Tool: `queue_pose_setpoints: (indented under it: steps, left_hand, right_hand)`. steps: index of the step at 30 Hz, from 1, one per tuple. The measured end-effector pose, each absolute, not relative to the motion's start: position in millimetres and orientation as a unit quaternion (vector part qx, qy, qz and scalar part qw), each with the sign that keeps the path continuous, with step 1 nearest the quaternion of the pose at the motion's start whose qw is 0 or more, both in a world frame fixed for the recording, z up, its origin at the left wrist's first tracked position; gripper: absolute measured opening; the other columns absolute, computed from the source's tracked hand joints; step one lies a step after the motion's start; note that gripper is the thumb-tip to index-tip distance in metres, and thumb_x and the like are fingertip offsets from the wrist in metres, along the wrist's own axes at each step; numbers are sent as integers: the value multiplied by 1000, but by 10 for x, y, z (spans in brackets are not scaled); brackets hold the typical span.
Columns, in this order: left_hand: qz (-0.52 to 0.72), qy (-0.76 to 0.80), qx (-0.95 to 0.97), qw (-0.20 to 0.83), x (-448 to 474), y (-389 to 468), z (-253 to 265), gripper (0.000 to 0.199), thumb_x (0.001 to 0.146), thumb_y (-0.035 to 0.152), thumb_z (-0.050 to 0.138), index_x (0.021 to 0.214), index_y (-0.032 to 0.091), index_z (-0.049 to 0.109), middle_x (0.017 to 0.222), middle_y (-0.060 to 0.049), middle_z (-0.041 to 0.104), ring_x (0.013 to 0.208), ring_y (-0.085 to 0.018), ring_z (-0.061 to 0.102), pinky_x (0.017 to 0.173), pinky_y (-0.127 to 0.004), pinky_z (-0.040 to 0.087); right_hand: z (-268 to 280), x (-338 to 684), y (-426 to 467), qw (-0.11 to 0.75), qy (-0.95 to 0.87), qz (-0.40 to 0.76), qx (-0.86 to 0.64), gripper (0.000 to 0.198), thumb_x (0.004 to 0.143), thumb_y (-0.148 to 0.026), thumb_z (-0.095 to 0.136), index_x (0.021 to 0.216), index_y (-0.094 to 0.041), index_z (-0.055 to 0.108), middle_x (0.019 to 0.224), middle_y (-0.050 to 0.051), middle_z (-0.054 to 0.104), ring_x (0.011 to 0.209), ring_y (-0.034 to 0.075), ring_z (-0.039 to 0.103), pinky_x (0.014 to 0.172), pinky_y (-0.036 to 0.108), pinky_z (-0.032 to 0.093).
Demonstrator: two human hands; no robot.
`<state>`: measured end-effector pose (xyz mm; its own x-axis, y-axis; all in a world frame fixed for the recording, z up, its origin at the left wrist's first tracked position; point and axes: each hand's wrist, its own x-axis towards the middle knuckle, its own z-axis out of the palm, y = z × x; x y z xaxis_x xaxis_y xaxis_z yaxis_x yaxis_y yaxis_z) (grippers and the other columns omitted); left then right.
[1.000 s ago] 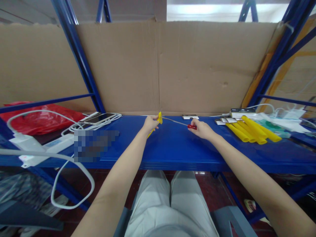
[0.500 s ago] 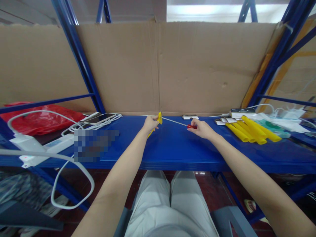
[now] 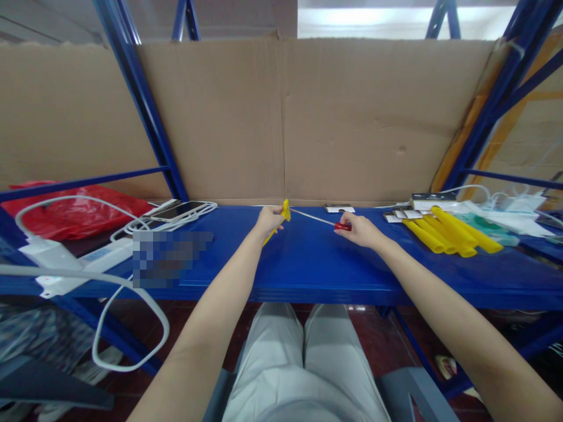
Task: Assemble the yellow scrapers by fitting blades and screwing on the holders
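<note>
My left hand (image 3: 269, 220) is closed around a yellow piece (image 3: 287, 210) with a flared end. A further yellow part of it shows below my fingers, and the middle is covered by the hand. My right hand (image 3: 363, 230) grips the red handle of a screwdriver (image 3: 342, 227) between thumb and fingers. Its long thin metal shaft points left, and the tip reaches the flared end of the yellow piece; whether it is inside cannot be made out. Both hands are over the blue tabletop (image 3: 316, 264).
Several yellow tubes (image 3: 453, 231) with labels lie at the right, beside green and white plastic packaging (image 3: 488, 225). A small black-and-white card (image 3: 339, 208) lies at the back. On the left are a power strip (image 3: 105, 258), white cables, a phone (image 3: 180, 210) and a red bag (image 3: 79, 211). Cardboard (image 3: 352, 117) stands behind.
</note>
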<state>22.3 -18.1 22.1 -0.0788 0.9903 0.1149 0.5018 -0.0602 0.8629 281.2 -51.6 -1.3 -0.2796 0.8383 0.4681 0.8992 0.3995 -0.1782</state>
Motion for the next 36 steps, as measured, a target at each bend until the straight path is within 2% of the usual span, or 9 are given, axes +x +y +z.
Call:
queue_pose_setpoints:
  steps: [5, 10, 19, 27, 31, 36]
  left_hand:
    - [404, 609, 594, 336, 213, -198, 255, 46, 86, 8, 54, 131, 16, 56, 114, -9, 67, 50, -6, 59, 38, -15, 35]
    - [405, 559, 586, 425, 136, -219, 306, 49, 85, 3, 49, 132, 18, 54, 128, -10, 60, 51, -5, 59, 39, -16, 38]
    - [386, 482, 583, 528, -56, -136, 293, 53, 83, 5, 49, 133, 23, 53, 119, -9, 64, 60, -9, 63, 43, -17, 41]
    - [380, 487, 585, 525, -72, -120, 269, 53, 84, 3, 48, 133, 21, 52, 125, -10, 61, 60, -8, 62, 43, -18, 40]
    - [382, 508, 591, 497, -42, -123, 252, 51, 85, 4, 48, 132, 21, 54, 128, -10, 59, 60, -8, 62, 41, -17, 39]
    - [368, 561, 598, 439, 6, -109, 238, 52, 83, 3, 51, 130, 22, 56, 124, -10, 62, 56, -9, 63, 41, -17, 39]
  right_hand:
    - [62, 2787, -594, 212, -796, -74, -563, 22, 87, -38, 49, 84, -22, 63, 76, 5, 68, 69, 18, 61, 57, 25, 35]
    - [97, 2809, -606, 245, -798, -59, -548, 24, 86, -39, 50, 86, -21, 66, 77, 4, 69, 67, 17, 61, 59, 26, 38]
    - [127, 2821, -662, 257, -789, -144, -539, 24, 86, -40, 51, 93, -23, 67, 93, 6, 72, 82, 21, 63, 62, 27, 39]
    - [166, 2766, -729, 226, -779, -190, -553, 31, 92, -38, 42, 103, -21, 65, 106, 9, 69, 93, 23, 63, 67, 29, 41]
    - [176, 2730, -748, 189, -777, -205, -565, 30, 91, -37, 45, 106, -17, 60, 101, 12, 69, 87, 24, 64, 63, 29, 37]
    - [181, 2705, -766, 154, -775, -245, -561, 25, 92, -29, 40, 106, -16, 56, 100, 13, 67, 82, 22, 62, 58, 28, 31]
